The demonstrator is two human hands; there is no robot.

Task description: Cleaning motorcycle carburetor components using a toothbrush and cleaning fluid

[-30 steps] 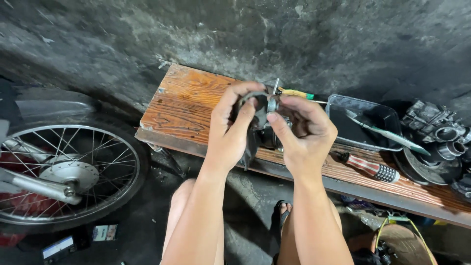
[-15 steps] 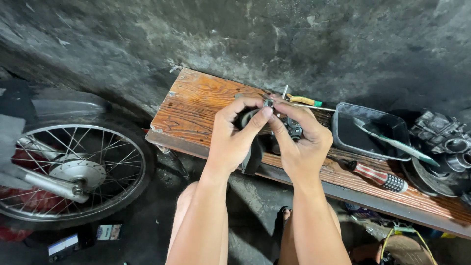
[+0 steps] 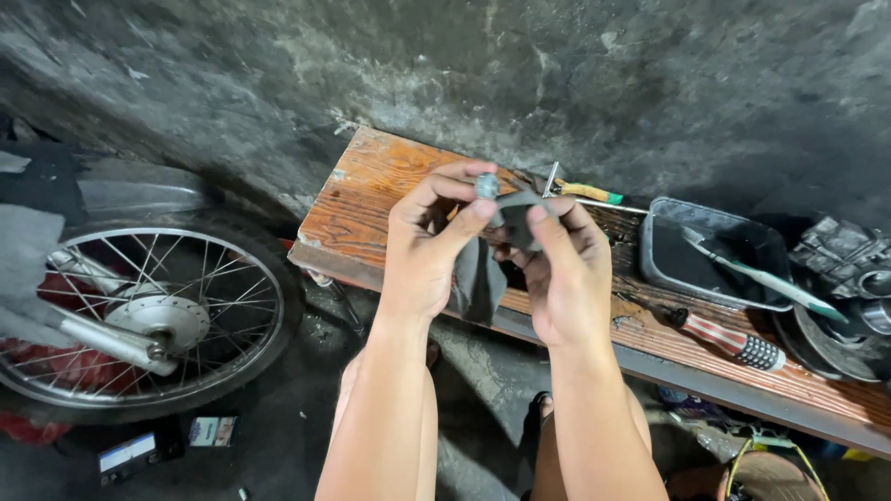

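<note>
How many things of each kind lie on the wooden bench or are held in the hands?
Screwdrivers: 2, green-yellow handled, striped handled
Dark metal tray: 1
Toothbrush in tray: 1
Dark rag: 1
Small grey metal part: 1
Total: 6

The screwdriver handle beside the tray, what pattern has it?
Red and white stripes on the screwdriver handle, head view.

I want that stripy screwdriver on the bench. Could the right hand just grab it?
Probably not yet. The right hand is busy gripping a dark cloth with the left hand. The striped-handle screwdriver lies uncovered on the wooden bench beside it.

Bare forearms, sleeveless, no gloves
</note>
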